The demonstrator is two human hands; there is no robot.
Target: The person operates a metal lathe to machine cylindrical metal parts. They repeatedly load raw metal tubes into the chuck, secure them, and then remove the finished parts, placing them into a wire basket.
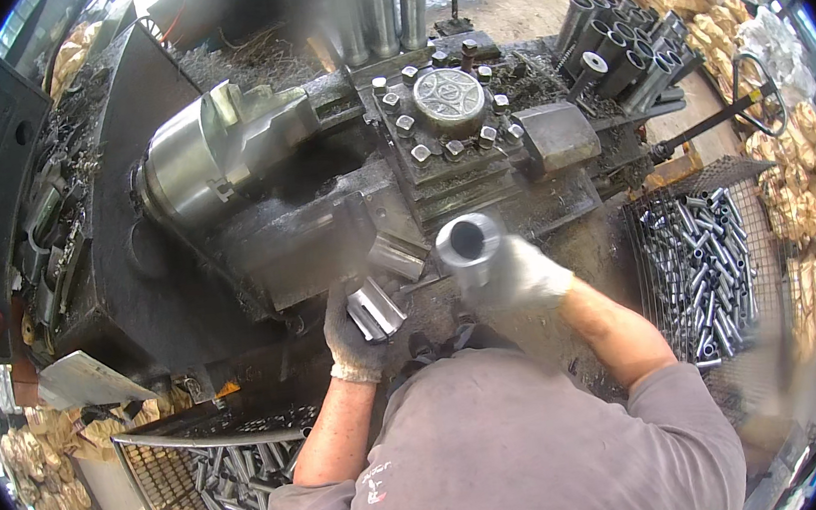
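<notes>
My left hand (347,340), in a grey work glove, is closed on a shiny grooved metal piece (376,309) in front of the lathe. A similar grooved piece (398,256) lies just beyond it, against the machine's front. On the right, my right hand (531,276), in a pale glove blurred by motion, grips a short metal tube (460,267) whose open end faces up. Farther off, the lathe chuck (184,165) is at the left. The bolted tool post (451,99) stands beyond the tube.
Upright steel tubes (414,4) stand behind the tool post, and more tubes (622,54) are stacked at the right end. Wire baskets of metal tubes stand at right (766,264) and lower left (157,485). A long handle (715,119) juts out at right.
</notes>
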